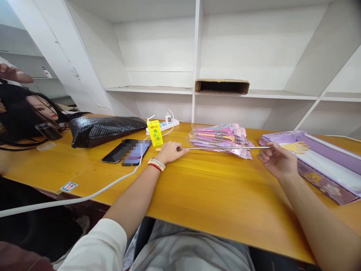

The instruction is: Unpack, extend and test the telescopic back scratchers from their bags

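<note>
Silver metal shines along a slim rod (225,148), stretched from 9 to 3 o'clock above the wooden surface (214,192). At its 9 o'clock end the left hand (170,151) is closed around it, thumb lying along the metal, with a pale yellow handle (158,149) poking out past the grip. At the 3 o'clock end the right hand (278,160) pinches the rod between thumb and fingertips, the other fingers loosely curled. Beyond it shows a yellow hand-shaped head (299,148), in line with the rod and over the purple box (331,186). Gripping both ends probably keeps so thin a thing level and steady.

Wrapped packets (220,137) lie bunched at 12 o'clock from the rod, perhaps for easy reach. A drink carton (155,133) stands at 11 o'clock from the left hand, and a phone (115,153) lies at 9 o'clock, seemingly set aside to leave elbow room.
</note>
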`<control>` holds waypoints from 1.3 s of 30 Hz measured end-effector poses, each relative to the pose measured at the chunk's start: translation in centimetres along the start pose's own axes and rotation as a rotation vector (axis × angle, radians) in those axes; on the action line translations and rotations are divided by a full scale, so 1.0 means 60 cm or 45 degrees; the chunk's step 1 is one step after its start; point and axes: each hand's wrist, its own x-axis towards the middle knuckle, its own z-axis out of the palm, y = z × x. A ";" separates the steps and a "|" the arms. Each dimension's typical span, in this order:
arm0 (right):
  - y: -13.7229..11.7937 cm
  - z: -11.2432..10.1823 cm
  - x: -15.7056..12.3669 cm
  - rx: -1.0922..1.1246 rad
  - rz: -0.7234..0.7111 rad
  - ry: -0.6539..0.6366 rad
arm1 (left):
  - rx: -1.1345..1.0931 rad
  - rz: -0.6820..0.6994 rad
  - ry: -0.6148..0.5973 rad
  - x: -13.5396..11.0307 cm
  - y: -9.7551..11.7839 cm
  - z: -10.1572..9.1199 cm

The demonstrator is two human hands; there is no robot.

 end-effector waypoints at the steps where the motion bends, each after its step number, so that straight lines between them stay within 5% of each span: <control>1: 0.015 0.013 0.000 -0.033 0.048 0.026 | 0.000 0.029 -0.009 -0.001 0.013 0.002; 4: 0.057 0.046 -0.005 -0.186 0.219 0.040 | -0.032 0.132 -0.027 -0.006 0.055 0.009; 10: 0.098 0.081 -0.024 -0.295 0.465 -0.313 | -0.136 0.260 -0.070 -0.020 0.129 0.033; 17: 0.116 0.095 -0.034 -0.705 0.383 -0.521 | -0.022 0.335 -0.084 -0.041 0.190 0.055; 27: 0.113 0.097 -0.029 -0.738 0.492 -0.519 | 0.069 0.295 -0.162 -0.044 0.202 0.053; 39: 0.122 0.096 -0.029 -0.588 0.435 -0.301 | 0.011 0.254 -0.163 -0.029 0.202 0.048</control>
